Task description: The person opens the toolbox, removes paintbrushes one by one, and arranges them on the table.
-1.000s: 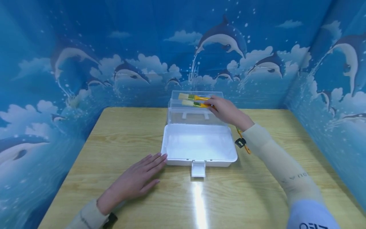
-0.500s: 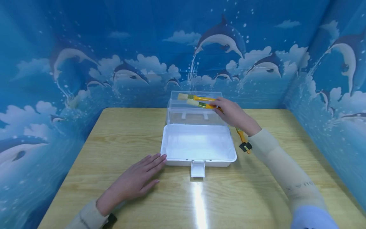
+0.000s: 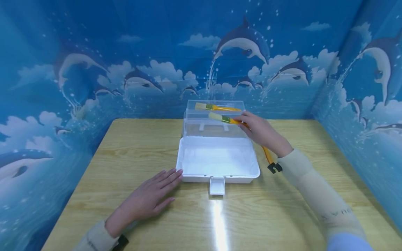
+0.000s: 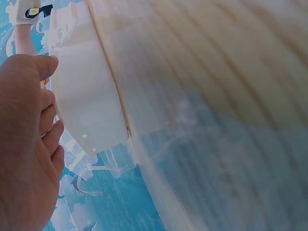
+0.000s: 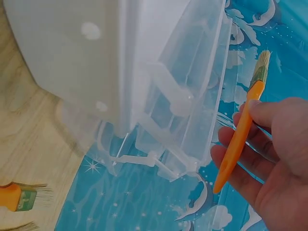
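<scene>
Between pinching fingers of the right hand (image 3: 260,131), the brush (image 5: 243,122) could slip, if this grip loosens; the left hand (image 3: 154,195) lies relaxed, fingers by the white box (image 3: 194,179).

Right hand (image 3: 262,130) farther right, held brush (image 3: 226,119) too

We see one paintbrush (image 3: 227,119) with orange handle, green band and pale bristles. It is held slightly above the middle of the frame, tilted, its bristles toward the upper left. At the centre we find the white plastic box (image 3: 218,158), standing open, with translucent tiers (image 3: 213,129) raised behind.
</scene>
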Tool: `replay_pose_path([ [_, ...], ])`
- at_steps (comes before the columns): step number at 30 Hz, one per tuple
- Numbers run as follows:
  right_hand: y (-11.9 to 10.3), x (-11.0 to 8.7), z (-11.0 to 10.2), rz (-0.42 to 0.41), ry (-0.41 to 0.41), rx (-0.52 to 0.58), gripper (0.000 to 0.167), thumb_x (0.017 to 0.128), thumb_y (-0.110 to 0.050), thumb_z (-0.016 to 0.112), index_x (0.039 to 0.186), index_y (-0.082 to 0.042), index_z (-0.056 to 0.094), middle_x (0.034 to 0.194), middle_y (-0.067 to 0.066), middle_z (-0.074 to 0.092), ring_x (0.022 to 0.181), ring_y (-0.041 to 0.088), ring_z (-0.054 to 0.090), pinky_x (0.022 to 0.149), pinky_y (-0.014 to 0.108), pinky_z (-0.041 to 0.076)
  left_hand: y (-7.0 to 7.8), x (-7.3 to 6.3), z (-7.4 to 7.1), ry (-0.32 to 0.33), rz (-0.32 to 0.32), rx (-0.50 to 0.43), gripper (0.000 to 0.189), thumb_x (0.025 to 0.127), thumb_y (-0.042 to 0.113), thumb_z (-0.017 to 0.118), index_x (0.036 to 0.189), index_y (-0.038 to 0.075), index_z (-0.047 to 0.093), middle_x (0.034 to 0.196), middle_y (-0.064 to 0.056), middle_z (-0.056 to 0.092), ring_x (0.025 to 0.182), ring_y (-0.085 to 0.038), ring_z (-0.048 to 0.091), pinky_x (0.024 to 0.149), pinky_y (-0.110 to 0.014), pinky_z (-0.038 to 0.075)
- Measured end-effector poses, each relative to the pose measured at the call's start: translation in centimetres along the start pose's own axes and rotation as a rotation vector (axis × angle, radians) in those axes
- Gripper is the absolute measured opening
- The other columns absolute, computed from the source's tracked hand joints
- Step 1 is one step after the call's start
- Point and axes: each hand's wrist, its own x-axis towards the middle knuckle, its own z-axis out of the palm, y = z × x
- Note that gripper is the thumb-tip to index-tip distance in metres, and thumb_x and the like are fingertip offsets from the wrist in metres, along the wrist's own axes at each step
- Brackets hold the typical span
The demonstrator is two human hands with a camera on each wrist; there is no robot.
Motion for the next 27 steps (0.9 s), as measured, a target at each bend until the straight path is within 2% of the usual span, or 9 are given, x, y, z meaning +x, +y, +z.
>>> replay_pose_path([
  [10, 0.1, -1.5, 0.5, 0.005, 0.029, 0.003, 0.033, 0.100, -0.007, 0.064, 0.133, -0.010, 0.066, 0.117, 0.006, 0.064, 0.095, 0.021, 0.063, 0.080, 0.039, 0.061, 0.1, -0.1, 0.1, 0.022, 0.006, 0.002, 0.069, 0.101, 0.038, 0.059, 0.159, 0.009, 0.034, 0.168, -0.005, 0.027, 0.153, -0.026, 0.030, 0.130, -0.028, 0.001],
  [14, 0.3, -2.1, 0.6, 0.017, 0.049, 0.011, 0.034, 0.099, -0.006, 0.066, 0.133, -0.010, 0.066, 0.115, 0.006, 0.065, 0.094, 0.021, 0.063, 0.077, 0.038, 0.061, 0.1, -0.1, 0.2, 0.031, 0.006, 0.006, 0.068, 0.101, 0.038, 0.059, 0.158, 0.009, 0.035, 0.167, -0.005, 0.028, 0.153, -0.026, 0.030, 0.130, -0.029, 0.004],
  [22, 1.0, -3.6, 0.9, 0.038, 0.074, 0.022, 0.036, 0.098, -0.003, 0.065, 0.134, -0.009, 0.065, 0.119, 0.008, 0.066, 0.099, 0.023, 0.066, 0.082, 0.043, 0.062, 0.1, 0.0, 0.2, 0.030, 0.007, 0.003, 0.068, 0.101, 0.039, 0.059, 0.158, 0.009, 0.035, 0.168, -0.005, 0.028, 0.153, -0.026, 0.029, 0.130, -0.029, 0.003],
  [27, 1.3, -4.4, 1.0, 0.041, 0.086, 0.027, 0.038, 0.098, -0.002, 0.066, 0.135, -0.009, 0.065, 0.119, 0.008, 0.066, 0.097, 0.023, 0.065, 0.081, 0.042, 0.062, 0.0, 0.0, 0.2, 0.034, 0.010, 0.006, 0.069, 0.101, 0.039, 0.059, 0.158, 0.009, 0.035, 0.168, -0.005, 0.027, 0.153, -0.026, 0.029, 0.130, -0.030, 0.003],
])
